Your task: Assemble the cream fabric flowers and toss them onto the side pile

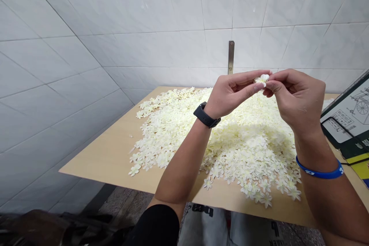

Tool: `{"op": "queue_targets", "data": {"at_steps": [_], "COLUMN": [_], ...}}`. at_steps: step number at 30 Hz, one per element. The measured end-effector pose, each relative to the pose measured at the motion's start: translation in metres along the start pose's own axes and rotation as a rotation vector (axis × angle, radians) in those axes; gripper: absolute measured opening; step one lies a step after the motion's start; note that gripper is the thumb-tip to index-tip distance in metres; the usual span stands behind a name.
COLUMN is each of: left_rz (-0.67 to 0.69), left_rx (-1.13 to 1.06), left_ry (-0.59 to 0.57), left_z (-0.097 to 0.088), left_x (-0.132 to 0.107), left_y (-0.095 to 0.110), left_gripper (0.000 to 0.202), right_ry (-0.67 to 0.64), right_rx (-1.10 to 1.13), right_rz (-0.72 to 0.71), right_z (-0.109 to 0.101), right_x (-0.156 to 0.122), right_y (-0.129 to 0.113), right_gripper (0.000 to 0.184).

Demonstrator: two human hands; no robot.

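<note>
Between my two hands, raised above the table, is a small white artificial flower [262, 80] with a pale yellow centre. My left hand [233, 91] pinches it from the left between thumb and straight fingers. From the right, the thumb and curled fingers of my right hand [296, 94] close on the flower's edge; part of it is hidden behind these fingers. Below both hands spreads a wide heap of loose white flowers [178, 130] of the same kind.
The heap lies on a light wood-coloured tabletop [103, 157]. At the right edge leans a dark green box [353, 117] with a printed drawing and a black cord. A tiled wall [161, 15] with a metal bracket [231, 55] stands behind the table.
</note>
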State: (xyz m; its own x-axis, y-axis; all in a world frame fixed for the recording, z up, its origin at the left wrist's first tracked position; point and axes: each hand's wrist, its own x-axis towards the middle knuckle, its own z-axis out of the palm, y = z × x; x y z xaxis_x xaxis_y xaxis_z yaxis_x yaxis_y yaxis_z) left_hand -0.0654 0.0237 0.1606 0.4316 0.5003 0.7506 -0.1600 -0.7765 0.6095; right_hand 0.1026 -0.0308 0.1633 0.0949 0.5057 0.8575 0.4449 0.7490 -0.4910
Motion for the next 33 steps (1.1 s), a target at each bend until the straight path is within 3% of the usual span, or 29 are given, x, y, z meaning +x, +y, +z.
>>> {"op": "queue_targets", "data": {"at_steps": [13,23,26,30,33], "left_rz": [0.019,-0.062,-0.091,-0.153,-0.188], "left_rx": [-0.054,-0.053,-0.066,-0.062,-0.033], "left_ry": [0.089,0.239,0.279,0.260,0.230], "left_z": [0.006,0.008,0.001,-0.005,-0.006], "left_x": [0.001,0.002,0.002,0.002,0.002], "left_y": [0.000,0.005,0.007,0.010,0.013], "left_gripper": [0.034,0.029,0.030,0.032,0.035], "right_ry": [-0.122,-0.054,-0.163,-0.474,-0.463], "right_rx": [0.011,-0.093,-0.180,-0.366,-0.442], "right_rz": [0.010,0.120,0.234,0.357,0.360], "right_z": [-0.002,0.002,-0.007,-0.017,-0.017], "right_x": [0.002,0.000,0.004,0.009,0.009], "right_y": [0.009,-0.002,-0.001,0.008,0.010], "right_gripper": [0.013,0.013,0.014,0.015,0.013]}}
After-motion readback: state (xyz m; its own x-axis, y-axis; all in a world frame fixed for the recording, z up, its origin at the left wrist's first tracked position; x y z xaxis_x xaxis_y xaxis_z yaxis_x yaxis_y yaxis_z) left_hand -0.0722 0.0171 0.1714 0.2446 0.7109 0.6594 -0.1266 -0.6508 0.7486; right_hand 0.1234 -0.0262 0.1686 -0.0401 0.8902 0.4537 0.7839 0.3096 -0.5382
